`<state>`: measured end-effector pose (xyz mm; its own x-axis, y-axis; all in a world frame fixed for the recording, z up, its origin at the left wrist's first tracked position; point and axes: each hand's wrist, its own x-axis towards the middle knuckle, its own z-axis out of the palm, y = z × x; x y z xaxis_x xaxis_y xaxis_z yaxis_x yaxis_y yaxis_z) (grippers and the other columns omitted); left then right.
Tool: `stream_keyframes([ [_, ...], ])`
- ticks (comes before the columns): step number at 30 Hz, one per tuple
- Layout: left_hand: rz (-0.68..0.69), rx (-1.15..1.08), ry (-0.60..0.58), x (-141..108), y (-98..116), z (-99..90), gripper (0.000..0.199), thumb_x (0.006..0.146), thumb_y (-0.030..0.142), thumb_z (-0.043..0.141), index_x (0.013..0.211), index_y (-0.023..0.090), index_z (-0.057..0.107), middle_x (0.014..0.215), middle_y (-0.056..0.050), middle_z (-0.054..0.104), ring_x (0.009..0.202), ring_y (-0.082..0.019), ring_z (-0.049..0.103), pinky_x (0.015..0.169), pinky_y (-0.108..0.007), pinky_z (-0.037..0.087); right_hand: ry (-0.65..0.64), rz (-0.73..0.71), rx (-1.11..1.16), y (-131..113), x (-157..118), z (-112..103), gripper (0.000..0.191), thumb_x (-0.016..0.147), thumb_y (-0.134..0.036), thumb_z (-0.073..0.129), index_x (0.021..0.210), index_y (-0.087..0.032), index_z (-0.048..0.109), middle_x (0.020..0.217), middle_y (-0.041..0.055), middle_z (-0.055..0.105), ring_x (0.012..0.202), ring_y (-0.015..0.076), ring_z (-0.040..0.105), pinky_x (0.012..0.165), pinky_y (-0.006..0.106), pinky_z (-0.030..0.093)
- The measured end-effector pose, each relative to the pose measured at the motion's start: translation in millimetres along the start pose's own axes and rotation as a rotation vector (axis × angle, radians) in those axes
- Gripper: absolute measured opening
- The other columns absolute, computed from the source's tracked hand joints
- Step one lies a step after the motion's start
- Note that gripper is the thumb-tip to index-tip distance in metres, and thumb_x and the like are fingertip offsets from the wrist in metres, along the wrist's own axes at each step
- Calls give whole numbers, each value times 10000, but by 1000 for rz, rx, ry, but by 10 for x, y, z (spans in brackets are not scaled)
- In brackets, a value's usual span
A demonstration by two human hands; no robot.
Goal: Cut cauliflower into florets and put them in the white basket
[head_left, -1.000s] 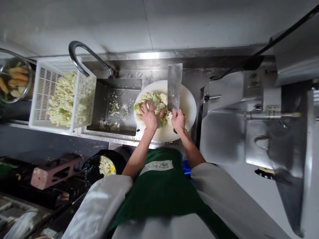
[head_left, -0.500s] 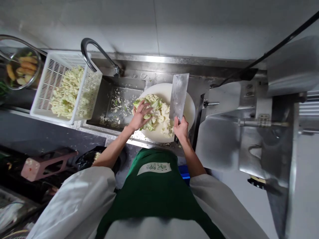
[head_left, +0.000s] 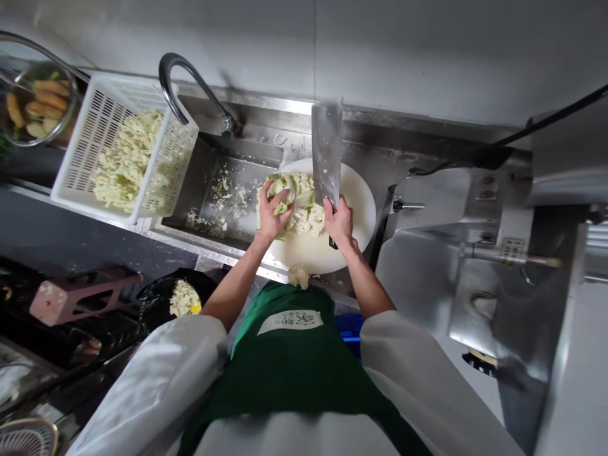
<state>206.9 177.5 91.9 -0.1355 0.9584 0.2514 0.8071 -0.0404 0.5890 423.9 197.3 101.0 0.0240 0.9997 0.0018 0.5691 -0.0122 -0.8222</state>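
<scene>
My right hand [head_left: 340, 221] is closed around the handle of a cleaver [head_left: 327, 149], whose broad blade points away from me above the cutting board. My left hand [head_left: 274, 209] curls over a green-and-white piece of cauliflower [head_left: 287, 187] at the board's left side. Between the hands, cut cauliflower florets [head_left: 308, 220] lie heaped on the round white cutting board [head_left: 358, 190]. One loose cauliflower piece [head_left: 298, 277] is at the board's near edge, close to my apron. My left fingertips are partly hidden behind the leaves.
Left of the board is a metal sink [head_left: 237, 218] with scattered crumbs, under a curved faucet [head_left: 199, 82]. A white basket [head_left: 71, 171] holds cut cauliflower. A black-bagged bin [head_left: 152, 304] stands low at left. A metal slicing machine [head_left: 422, 266] borders the right side.
The cleaver has shifted left, nearer the cauliflower. My left hand has turned and gripped the leafy piece. A loose cauliflower piece now shows at the board's near edge. The view has shifted slightly.
</scene>
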Motion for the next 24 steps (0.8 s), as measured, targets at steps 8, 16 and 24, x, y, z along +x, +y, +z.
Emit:
stream_keyframes([
  [8, 23, -43, -26, 152, -214, -145, 423, 930, 560, 595, 1145, 202, 663, 1386, -172, 513, 1404, -291, 478, 1135, -507, 494, -128, -84, -32, -111, 184, 94, 310, 1008, -498, 455, 963, -220, 585, 703, 40, 630, 666, 198, 600, 634, 287, 385],
  [16, 21, -72, -1, 124, -183, -96, 472, 997, 567, 465, 1154, 180, 684, 1316, -159, 537, 1366, -271, 517, 1106, -438, 511, -84, -62, -18, -143, 157, 98, 341, 1022, -522, 423, 963, -223, 576, 752, 59, 658, 699, 213, 624, 642, 296, 414],
  [24, -14, -52, -25, 151, -179, -67, 435, 968, 565, 493, 1157, 231, 696, 1284, -154, 569, 1383, -294, 509, 1091, -471, 525, -182, -24, -92, -57, 22, 160, 320, 1017, -484, 459, 967, -206, 608, 736, 78, 675, 683, 227, 638, 634, 299, 409],
])
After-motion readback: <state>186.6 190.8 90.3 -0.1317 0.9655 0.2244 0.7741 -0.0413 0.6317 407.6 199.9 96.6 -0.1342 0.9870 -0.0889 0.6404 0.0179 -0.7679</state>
